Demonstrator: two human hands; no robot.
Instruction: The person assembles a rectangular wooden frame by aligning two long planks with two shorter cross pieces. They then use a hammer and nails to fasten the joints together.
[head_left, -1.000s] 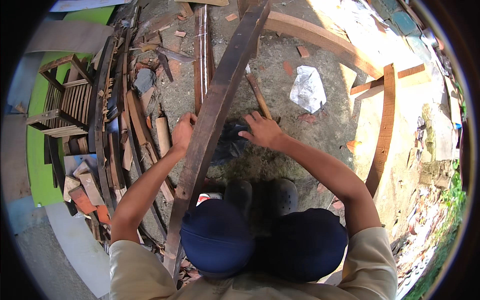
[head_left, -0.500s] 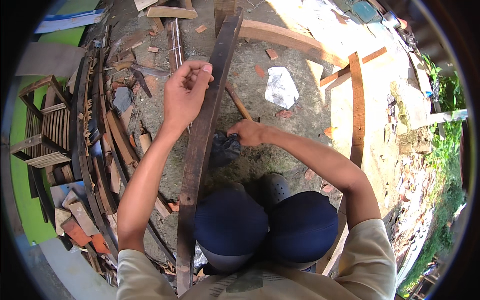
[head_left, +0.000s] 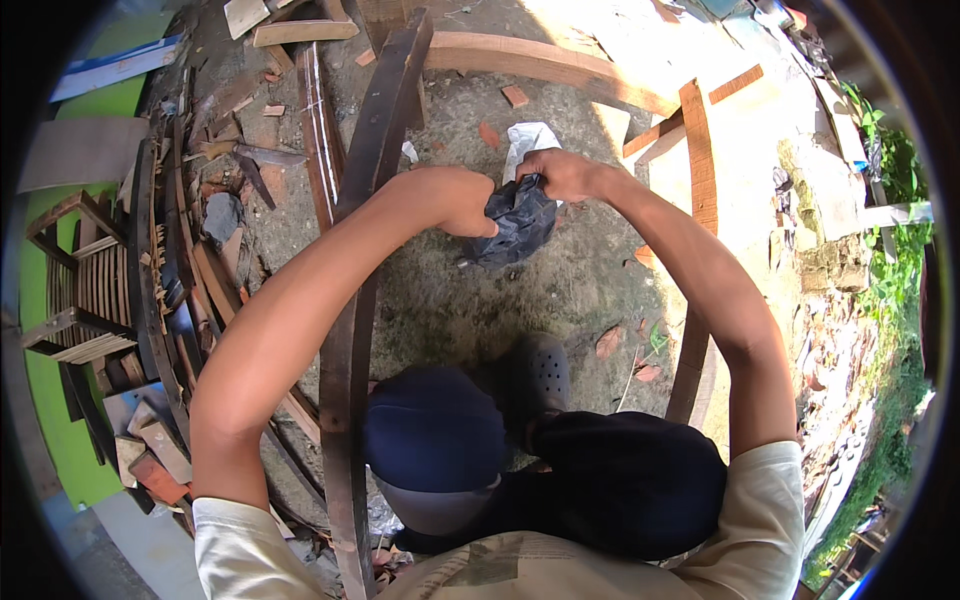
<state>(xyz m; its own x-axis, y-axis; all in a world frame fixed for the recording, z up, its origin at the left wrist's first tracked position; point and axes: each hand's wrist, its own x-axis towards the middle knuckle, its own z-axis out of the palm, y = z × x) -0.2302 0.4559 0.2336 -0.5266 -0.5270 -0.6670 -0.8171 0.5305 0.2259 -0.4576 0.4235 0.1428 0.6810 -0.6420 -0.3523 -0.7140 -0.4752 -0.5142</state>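
A crumpled black plastic bag (head_left: 520,222) hangs above the concrete, held up between both hands. My left hand (head_left: 455,200) reaches across the long dark wooden beam (head_left: 345,400) and grips the bag's left side. On the bag's upper right edge, my right hand (head_left: 562,176) is closed with its fingers pinching the plastic. Whatever the bag contains, if anything, is hidden. Just behind the right hand lies a white sheet (head_left: 530,140), partly covered by hand and bag.
At left lie stacked dark wood strips (head_left: 165,270) and a slatted wooden piece (head_left: 80,270). Pale timber rails (head_left: 540,68) cross the far side, joining an upright board (head_left: 697,160) at right. Brick chips (head_left: 515,96) and dry leaves dot the concrete. My grey clog (head_left: 548,372) rests below.
The black bag has been lifted up and to the right from beside the beam. My left hand has crossed the beam to grip it. My right knee has swung outward.
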